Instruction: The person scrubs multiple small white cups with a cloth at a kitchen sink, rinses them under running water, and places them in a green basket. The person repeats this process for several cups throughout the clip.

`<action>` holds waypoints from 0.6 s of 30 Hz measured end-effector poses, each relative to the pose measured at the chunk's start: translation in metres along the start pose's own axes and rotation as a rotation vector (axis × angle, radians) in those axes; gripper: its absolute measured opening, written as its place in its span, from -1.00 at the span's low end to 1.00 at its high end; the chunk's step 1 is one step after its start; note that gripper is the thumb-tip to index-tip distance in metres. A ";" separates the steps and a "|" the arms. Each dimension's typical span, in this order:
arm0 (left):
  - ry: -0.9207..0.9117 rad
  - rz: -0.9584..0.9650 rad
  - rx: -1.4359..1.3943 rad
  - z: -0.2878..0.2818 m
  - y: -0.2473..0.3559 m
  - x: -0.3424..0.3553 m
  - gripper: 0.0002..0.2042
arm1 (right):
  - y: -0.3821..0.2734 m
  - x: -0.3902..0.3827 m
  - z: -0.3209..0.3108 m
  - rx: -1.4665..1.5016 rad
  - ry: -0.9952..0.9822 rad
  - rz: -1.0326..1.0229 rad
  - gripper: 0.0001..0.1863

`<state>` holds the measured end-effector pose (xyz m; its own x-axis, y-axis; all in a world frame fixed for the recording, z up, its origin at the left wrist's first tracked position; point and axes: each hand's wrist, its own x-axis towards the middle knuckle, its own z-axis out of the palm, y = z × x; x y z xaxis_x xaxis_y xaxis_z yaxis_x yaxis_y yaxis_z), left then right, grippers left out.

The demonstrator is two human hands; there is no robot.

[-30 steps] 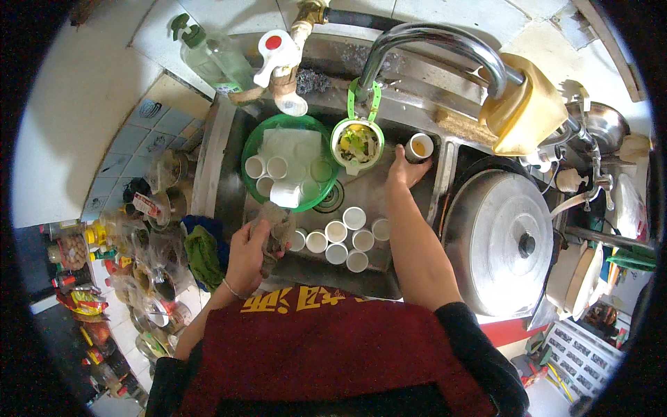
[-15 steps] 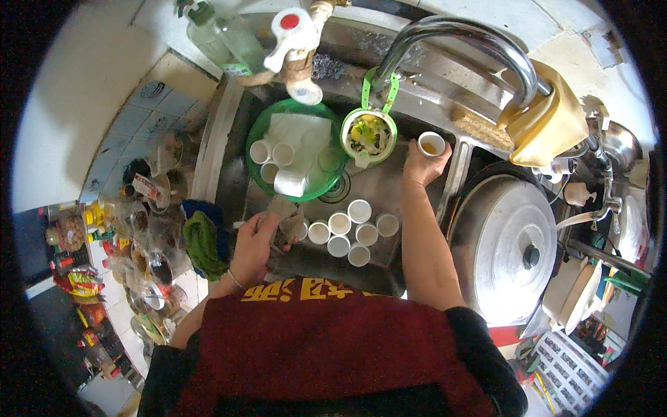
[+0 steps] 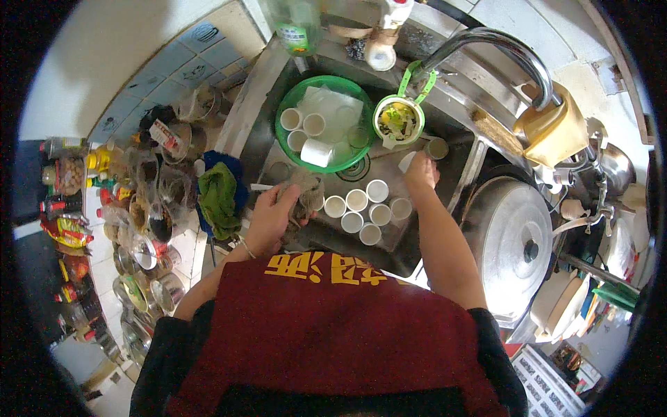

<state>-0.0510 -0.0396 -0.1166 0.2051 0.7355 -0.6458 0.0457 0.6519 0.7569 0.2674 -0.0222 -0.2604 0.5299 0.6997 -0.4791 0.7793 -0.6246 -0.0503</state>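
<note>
My left hand [image 3: 273, 217] grips a wet grey-brown cloth [image 3: 308, 196] at the near left of the steel sink [image 3: 274, 170]. At the sink's right side, my right hand [image 3: 421, 175] is closed around a tipped white cup [image 3: 407, 162], mostly hidden by the fingers. Just beyond that hand stands a clear cup [image 3: 437, 148]. Several white cups [image 3: 356, 201] stand grouped on the sink floor between my hands. More white cups, one on its side, sit in a green basin [image 3: 286, 148]. Beside the basin hangs a green-rimmed strainer [image 3: 399, 122] with food scraps in it.
A curved chrome faucet [image 3: 479, 33] arches over the back right. Right of the sink lies a large pot lid [image 3: 511, 243]. A green cloth [image 3: 217, 198] hangs at the left edge. Farther left are bagged jars and bowls [image 3: 149, 208]. A bottle [image 3: 295, 31] stands behind.
My right hand has drawn back a little and tipped the cup that was upright with brownish liquid in it. The view has shifted. My left hand still holds the cloth.
</note>
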 end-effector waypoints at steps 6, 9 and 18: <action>0.060 -0.030 -0.185 -0.015 -0.004 -0.011 -0.71 | 0.000 -0.018 -0.025 -0.117 0.050 -0.036 -0.60; -0.018 -0.018 -0.291 -0.023 -0.008 -0.006 -0.69 | 0.010 -0.037 -0.025 0.142 0.185 0.027 -0.49; -0.403 0.010 -0.432 -0.018 0.009 -0.005 -0.65 | 0.006 -0.173 -0.097 1.046 0.482 -0.682 -0.39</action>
<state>-0.0694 -0.0335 -0.1082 0.5624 0.6692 -0.4857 -0.3432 0.7234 0.5991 0.2125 -0.1131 -0.0924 0.3738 0.8920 0.2542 0.4276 0.0775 -0.9006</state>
